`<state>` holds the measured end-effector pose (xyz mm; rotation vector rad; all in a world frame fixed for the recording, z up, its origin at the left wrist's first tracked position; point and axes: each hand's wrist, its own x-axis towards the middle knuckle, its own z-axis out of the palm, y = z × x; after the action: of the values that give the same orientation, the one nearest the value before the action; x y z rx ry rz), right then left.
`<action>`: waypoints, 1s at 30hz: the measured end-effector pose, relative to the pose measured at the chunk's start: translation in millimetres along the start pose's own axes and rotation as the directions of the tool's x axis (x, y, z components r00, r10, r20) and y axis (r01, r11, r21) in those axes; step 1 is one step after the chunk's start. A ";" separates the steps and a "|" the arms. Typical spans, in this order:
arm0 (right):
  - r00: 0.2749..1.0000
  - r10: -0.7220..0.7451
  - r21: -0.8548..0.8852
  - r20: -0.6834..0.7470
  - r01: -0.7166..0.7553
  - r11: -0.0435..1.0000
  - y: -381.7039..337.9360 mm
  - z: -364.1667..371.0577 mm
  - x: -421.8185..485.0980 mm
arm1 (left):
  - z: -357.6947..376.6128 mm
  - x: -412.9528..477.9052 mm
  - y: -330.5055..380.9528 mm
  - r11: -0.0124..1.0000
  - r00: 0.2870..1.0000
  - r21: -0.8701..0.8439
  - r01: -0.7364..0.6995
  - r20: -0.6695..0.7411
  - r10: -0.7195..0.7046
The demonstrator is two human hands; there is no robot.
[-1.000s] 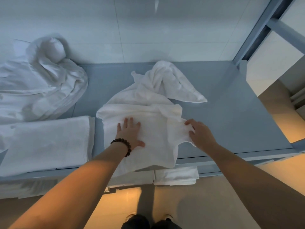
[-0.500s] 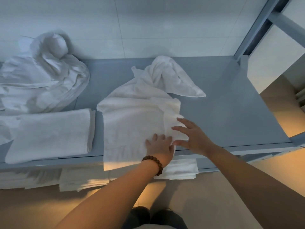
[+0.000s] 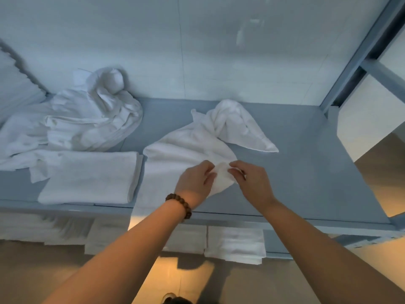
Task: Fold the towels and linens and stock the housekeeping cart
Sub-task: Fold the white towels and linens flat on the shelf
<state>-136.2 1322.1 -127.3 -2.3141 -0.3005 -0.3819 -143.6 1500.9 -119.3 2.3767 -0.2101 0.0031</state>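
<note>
Nothing legible shows: no writing, label, brand or number can be read on the spread towel (image 3: 175, 163), the folded towel (image 3: 87, 176), the grey shelf (image 3: 306, 172) or the wall (image 3: 219, 51).

Dim bluish light above, warm orange glow below; soft, wide-angle bending at edges.

Shelf: grey-blue flat top (image 3: 306, 172), backed by a pale wall (image 3: 197, 51); a grey upright post (image 3: 350, 62) rises at its 2 o'clock corner.
Loose towel: white (image 3: 186, 154), spread from 6 o'clock, where its near end hangs over the front rim, to a twisted bunch at 1 o'clock.
Folded towel: white rectangle (image 3: 87, 178) at 8 o'clock, just beside the loose towel, by the front rim.
Linen heap: crumpled white (image 3: 87, 119) at 10 o'clock against the wall, its near edge meeting the folded towel.
Lower shelf: grey-blue (image 3: 278, 244), carrying folded white stacks (image 3: 235, 244) at 6 o'clock.
</note>
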 end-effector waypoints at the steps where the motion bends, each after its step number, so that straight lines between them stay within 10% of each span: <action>1: 0.999 -0.036 0.022 0.002 0.036 0.999 -11.0 -2.8 4.2 | -4.5 -0.7 6.4 1.000 1.000 0.007 0.004 0.020 -0.005; 7: 0.972 -0.204 0.140 0.121 0.187 0.972 -58.7 -26.9 19.0 | -39.9 -11.0 33.9 0.991 0.992 -0.126 -0.052 -0.118 0.037; 16: 0.995 0.002 0.336 0.095 -0.034 0.941 -98.3 -45.1 12.1 | -106.7 -50.2 44.4 0.954 0.971 -0.230 -0.195 -0.186 0.154; 30: 0.986 -0.072 0.297 0.150 0.024 0.955 -183.9 -2.8 -14.0 | -189.1 -111.4 10.6 0.925 0.897 -0.269 -0.267 -0.422 0.136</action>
<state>-209.7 1444.8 -10.8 -2.0489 -0.4614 -0.1624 -244.1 1639.4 18.6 1.9658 -0.2433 0.5113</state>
